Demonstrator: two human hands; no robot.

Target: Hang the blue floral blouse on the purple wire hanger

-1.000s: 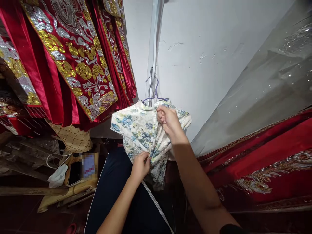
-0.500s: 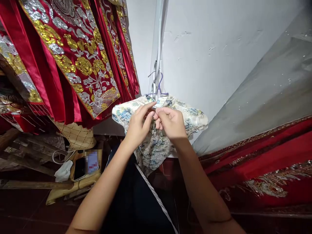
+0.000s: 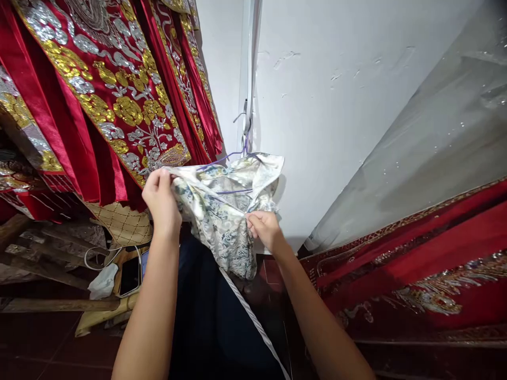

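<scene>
A small cream garment with a blue and yellow flower print (image 3: 222, 211) hangs on a thin purple wire hanger (image 3: 232, 156) against a white wall. My left hand (image 3: 160, 198) pinches the garment's left edge and holds it out to the side. My right hand (image 3: 264, 228) grips the fabric lower down on the right side. The cloth is spread open between both hands, and part of the hanger's wire shows inside it.
Red satin garments with gold and silver embroidery (image 3: 114, 100) hang close on the left. More red embroidered cloth under clear plastic (image 3: 415, 253) slopes along the right. A phone (image 3: 129, 274), crumpled tissue (image 3: 103, 282) and cable lie on a low wooden stool. Dark blue fabric (image 3: 209, 327) hangs below.
My hands were together at the garment's collar. Now my left hand has pulled the left edge outward and my right hand has dropped lower, opening the cloth.
</scene>
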